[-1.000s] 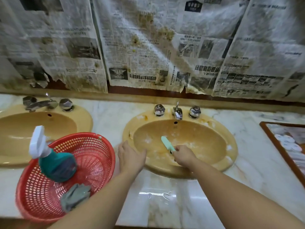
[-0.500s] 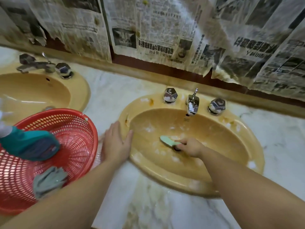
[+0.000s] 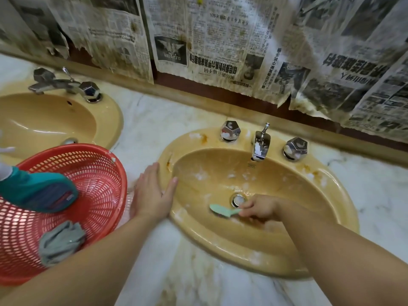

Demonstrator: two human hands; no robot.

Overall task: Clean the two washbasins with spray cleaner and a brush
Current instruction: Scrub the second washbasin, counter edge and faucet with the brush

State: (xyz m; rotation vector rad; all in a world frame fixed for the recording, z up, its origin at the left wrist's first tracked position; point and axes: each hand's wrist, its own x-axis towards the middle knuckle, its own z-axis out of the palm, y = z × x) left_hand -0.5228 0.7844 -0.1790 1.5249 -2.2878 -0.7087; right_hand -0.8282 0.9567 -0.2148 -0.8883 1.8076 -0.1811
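Brush (image 3: 224, 211): in right hand (image 3: 260, 208), fingers curled round its handle, head down in the right basin (image 3: 331, 217) beside the drain (image 3: 238, 199).
Left hand (image 3: 152, 195): flat, fingers straight, on that basin's rim.
Spray bottle (image 3: 37, 191): left of that hand, in red basket (image 3: 99, 173).

Tap (image 3: 260, 144) overhanging basin's (image 3: 287, 257) open bowl.

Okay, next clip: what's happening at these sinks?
A person is scrubbing the right washbasin. The right hand grips a green brush beside the drain, amid patches of foam. The left hand rests flat on the basin's left rim. The spray cleaner bottle and a grey cloth lie in a red basket in front of the left washbasin.
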